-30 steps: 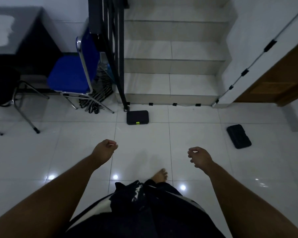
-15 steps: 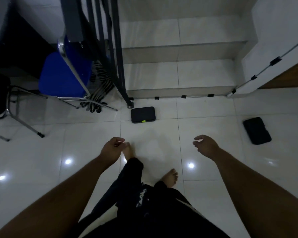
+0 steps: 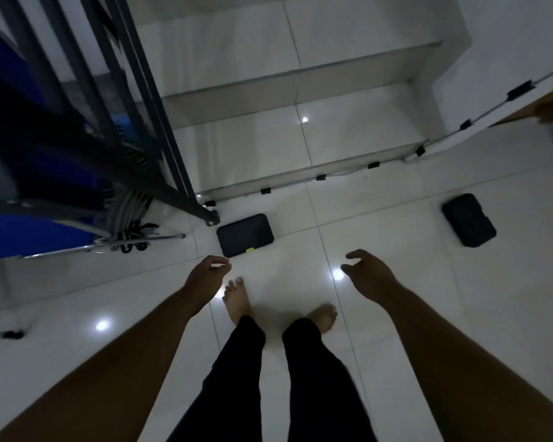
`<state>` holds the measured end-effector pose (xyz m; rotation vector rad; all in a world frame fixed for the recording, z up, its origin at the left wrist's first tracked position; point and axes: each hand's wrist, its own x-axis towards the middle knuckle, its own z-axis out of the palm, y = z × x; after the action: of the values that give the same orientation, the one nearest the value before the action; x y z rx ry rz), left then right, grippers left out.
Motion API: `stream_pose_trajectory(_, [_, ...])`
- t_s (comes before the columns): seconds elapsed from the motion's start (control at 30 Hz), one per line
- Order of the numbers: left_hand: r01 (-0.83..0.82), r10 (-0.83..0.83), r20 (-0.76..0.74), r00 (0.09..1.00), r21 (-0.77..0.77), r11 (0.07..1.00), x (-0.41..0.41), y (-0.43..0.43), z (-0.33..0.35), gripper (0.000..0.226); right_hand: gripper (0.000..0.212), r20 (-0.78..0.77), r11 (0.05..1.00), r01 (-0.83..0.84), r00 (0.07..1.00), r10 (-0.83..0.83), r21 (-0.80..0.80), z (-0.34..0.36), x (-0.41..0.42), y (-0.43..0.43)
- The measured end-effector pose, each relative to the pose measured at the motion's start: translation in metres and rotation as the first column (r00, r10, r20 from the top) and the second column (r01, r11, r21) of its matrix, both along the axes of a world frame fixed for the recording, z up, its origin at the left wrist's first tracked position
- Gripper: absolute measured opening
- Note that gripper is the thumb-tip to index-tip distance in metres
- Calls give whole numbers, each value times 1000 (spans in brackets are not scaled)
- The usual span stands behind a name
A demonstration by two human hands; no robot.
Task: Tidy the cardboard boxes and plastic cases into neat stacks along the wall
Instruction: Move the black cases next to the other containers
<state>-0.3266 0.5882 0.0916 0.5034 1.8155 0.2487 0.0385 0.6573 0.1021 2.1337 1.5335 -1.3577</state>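
Observation:
A flat black plastic case [image 3: 245,234] with a small yellow-green tab lies on the white tiled floor by the foot of the stair rail. A second black case [image 3: 468,219] lies on the floor further right. My left hand [image 3: 207,279] hovers just short of the first case, fingers loosely curled and holding nothing. My right hand [image 3: 368,274] hangs over bare tile between the two cases, fingers spread and empty. No cardboard boxes are in view.
A dark metal stair railing [image 3: 147,100] slants down on the left, with a blue chair [image 3: 29,231] and coiled cables [image 3: 131,218] behind it. Tiled steps [image 3: 300,138] rise ahead. A clipped cable [image 3: 371,165] follows the bottom step. My bare feet [image 3: 237,298] stand below the case.
I have walked forward and tilted my view down; both cases now lie much nearer. Both hands have stayed empty and reached closer to the floor near the first case.

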Motion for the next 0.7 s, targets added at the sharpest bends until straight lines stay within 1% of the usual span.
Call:
stream_pose_trajectory(0.1, [30, -31, -56, 998, -25, 999, -8, 32, -68, 11, 16, -86, 999, 24, 996, -27, -41, -71, -33, 27])
stream_pose_trajectory(0.2, [34, -45, -90, 995, -118, 992, -13, 52, -145, 23, 27, -167, 993, 89, 981, -101, -81, -164, -61, 48])
stream_pose_trajectory(0.27, [3, -14, -72, 997, -150, 989, 1, 65, -184, 40, 37, -191, 987, 111, 973, -132, -117, -231, -76, 59])
stream_pose_trajectory(0.3, [-39, 28, -65, 997, -167, 985, 24, 80, -179, 47, 40, -200, 983, 121, 969, -147, -138, -261, -82, 63])
stream_pose_trajectory(0.33, [-49, 45, -30, 999, -174, 984, 48, 95, -163, 48, 44, -206, 979, 132, 965, -164, -157, -293, -85, 66])
stream_pose_trajectory(0.37, [-47, 40, -38, 998, -202, 978, 56, 104, -169, 48, 47, -211, 974, 145, 961, -180, -174, -324, -89, 69])
stream_pose_trajectory(0.4, [-75, 72, -21, 997, -212, 974, 57, 103, -196, 55, 51, -213, 970, 160, 957, -198, -186, -354, -93, 70])
stream_pose_trajectory(0.43, [-117, 105, -63, 993, -247, 962, 45, 94, -246, 75, 55, -210, 966, 162, 956, -204, -199, -381, -98, 73])
stream_pose_trajectory(0.47, [-153, 128, -109, 986, -272, 950, 16, 77, -324, 94, 59, -204, 967, 147, 961, -189, -208, -408, -103, 75])
stream_pose_trajectory(0.5, [-155, 131, -101, 986, -288, 945, -8, 77, -365, 101, 62, -197, 971, 119, 967, -161, -209, -434, -109, 79])
stream_pose_trajectory(0.57, [-223, 200, -107, 974, -280, 934, -43, 72, -438, 100, 66, -198, 978, 78, 973, -117, -195, -480, -123, 88])
stream_pose_trajectory(0.6, [-253, 235, -95, 967, -270, 929, -51, 71, -461, 101, 67, -201, 980, 66, 974, -104, -188, -503, -131, 92])
stream_pose_trajectory(0.67, [-297, 295, -44, 954, -232, 926, -51, 75, -486, 97, 73, -253, 972, 82, 958, -138, -220, -537, -146, 98])
stream_pose_trajectory(0.7, [-323, 330, -3, 944, -222, 920, -51, 76, -497, 90, 75, -301, 962, 90, 939, -168, -256, -550, -154, 99])
